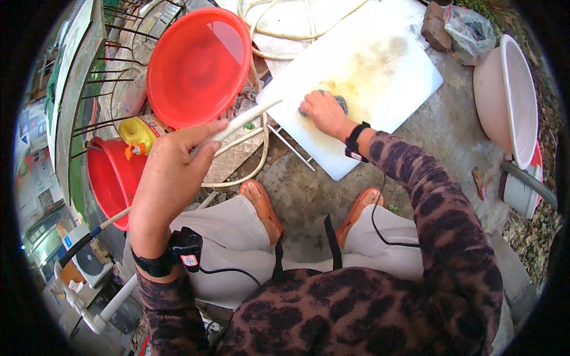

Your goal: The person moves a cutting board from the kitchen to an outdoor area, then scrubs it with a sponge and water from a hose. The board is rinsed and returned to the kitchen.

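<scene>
My left hand [178,155] grips a pale hose [249,116] between thumb and fingers, its end pointing at the near left edge of a white board [401,93]. The board lies tilted in front of me, with yellow-brown and dark stains on its upper part. My right hand [325,113] presses a grey scouring pad [341,105] onto the board near its left side. Whether water runs from the hose cannot be told against the bright surface. A metal bar [291,147] shows beside the board's lower left edge.
A red basin [200,66] holding water stands at upper left, with a yellow bottle [138,133] and another red basin [111,178] below it. Hose coils [285,35] lie beyond. At right are a pale basin [503,98], a brick [435,26] and a plastic bag [470,33].
</scene>
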`<state>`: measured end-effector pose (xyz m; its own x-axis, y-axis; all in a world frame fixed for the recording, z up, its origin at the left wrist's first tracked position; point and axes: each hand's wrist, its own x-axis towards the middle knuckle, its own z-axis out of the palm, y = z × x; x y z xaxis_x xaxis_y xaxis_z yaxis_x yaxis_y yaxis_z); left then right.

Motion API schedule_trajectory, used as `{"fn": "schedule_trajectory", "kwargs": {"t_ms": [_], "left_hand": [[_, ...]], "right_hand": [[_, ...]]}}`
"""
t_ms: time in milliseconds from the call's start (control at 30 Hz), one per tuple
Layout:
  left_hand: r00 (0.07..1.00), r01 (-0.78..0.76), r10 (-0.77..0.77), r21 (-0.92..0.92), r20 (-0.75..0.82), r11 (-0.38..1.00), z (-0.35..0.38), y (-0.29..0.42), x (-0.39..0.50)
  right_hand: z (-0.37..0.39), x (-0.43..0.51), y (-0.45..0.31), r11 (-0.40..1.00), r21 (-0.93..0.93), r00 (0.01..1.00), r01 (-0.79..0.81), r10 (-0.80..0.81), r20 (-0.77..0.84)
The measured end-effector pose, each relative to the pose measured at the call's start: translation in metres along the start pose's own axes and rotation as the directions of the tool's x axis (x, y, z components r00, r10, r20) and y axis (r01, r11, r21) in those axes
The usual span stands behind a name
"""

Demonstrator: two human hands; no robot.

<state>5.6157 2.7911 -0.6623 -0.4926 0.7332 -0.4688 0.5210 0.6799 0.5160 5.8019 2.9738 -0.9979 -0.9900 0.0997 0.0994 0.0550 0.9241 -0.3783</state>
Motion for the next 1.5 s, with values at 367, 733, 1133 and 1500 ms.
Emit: {"fn": "schedule_trajectory", "kwargs": {"t_ms": [367,733,1133,1500], "left_hand": [[1.0,-0.011,0.011,0.037,-0.005,0.999,0.001,0.005,-0.001],[0.999,-0.03,0.029,0.029,0.034,0.999,0.003,-0.001,-0.001],[0.999,0.007,-0.01,0.044,0.05,0.999,0.013,0.016,0.017],[0.999,-0.042,0.04,0.061,0.034,0.997,0.016,0.031,0.022]], "right_hand": [[0.019,0.03,0.009,0.981,-0.006,0.953,-0.191,0.184,-0.24],[-0.017,0.016,0.114,0.887,-0.049,0.84,-0.459,0.415,-0.35],[-0.023,0.006,0.102,0.965,-0.025,0.954,-0.26,0.253,-0.16],[0.016,0.005,0.028,0.997,0.078,0.988,-0.004,0.016,-0.15]]}}
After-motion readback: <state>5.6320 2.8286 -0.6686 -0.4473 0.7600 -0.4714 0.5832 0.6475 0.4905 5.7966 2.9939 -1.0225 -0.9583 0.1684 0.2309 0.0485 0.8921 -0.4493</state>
